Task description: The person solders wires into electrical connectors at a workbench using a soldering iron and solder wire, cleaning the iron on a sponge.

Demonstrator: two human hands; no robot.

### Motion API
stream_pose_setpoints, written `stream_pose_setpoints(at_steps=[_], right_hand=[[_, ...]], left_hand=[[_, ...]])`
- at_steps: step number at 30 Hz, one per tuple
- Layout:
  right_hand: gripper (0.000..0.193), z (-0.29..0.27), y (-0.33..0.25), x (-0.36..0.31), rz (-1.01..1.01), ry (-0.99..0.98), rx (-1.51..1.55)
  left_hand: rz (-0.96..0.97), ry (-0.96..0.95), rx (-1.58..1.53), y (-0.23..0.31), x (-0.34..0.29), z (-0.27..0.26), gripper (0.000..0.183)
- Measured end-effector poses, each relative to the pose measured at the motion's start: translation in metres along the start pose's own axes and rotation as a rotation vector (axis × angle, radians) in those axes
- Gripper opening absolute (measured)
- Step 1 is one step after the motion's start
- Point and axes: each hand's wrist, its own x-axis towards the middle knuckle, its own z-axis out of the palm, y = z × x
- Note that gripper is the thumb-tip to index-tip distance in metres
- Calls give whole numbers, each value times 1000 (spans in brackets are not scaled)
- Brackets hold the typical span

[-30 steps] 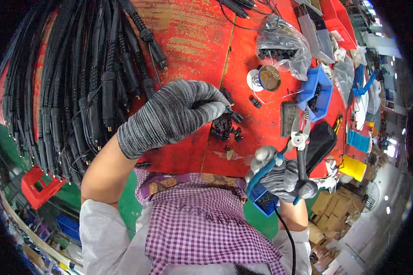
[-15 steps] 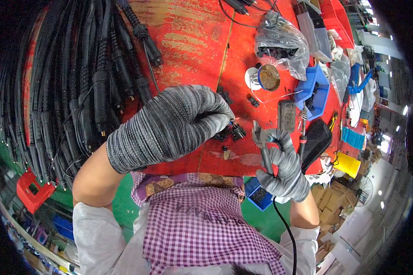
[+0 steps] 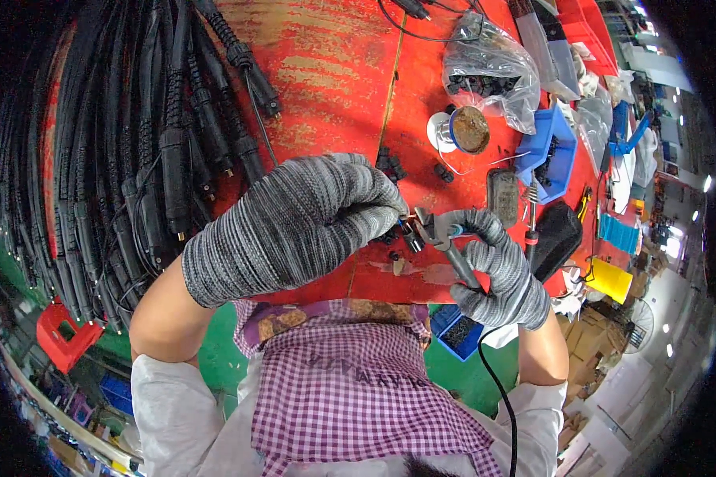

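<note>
Both hands wear grey striped knit gloves. My left hand (image 3: 294, 219) is closed in a pinch over the table, with short thin wires (image 3: 406, 215) poking from its fingertips; the rest of them is hidden by the glove. My right hand (image 3: 497, 274) grips a pair of pliers (image 3: 429, 229), whose grey jaws are beside the wires; I cannot tell if they touch. A small black and silver connector piece (image 3: 412, 241) sits just below the jaws. Several small black parts (image 3: 390, 165) lie beyond my left fingertips on the red table (image 3: 326, 103).
Many black cables (image 3: 127, 159) cover the table's left side. At the right are a solder spool (image 3: 441, 131), a round brown-filled tin (image 3: 469, 131), a plastic bag of black parts (image 3: 493, 71), a blue bin (image 3: 550, 155) and a soldering iron (image 3: 531, 236). A blue tray (image 3: 457, 334) is below the table edge.
My right hand has brought the pliers left, up to the wires at my left fingertips. My left hand keeps its pinch in nearly the same place.
</note>
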Motion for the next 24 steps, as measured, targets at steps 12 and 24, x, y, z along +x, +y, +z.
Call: stream_pose_setpoints(at_steps=[12, 24], right_hand=[[42, 5, 8, -1, -94, 85, 67], [50, 11, 7, 1, -152, 124, 104]], left_hand=[[9, -15, -38, 0, 2, 1, 12], [116, 21, 31, 0, 0, 1, 13]])
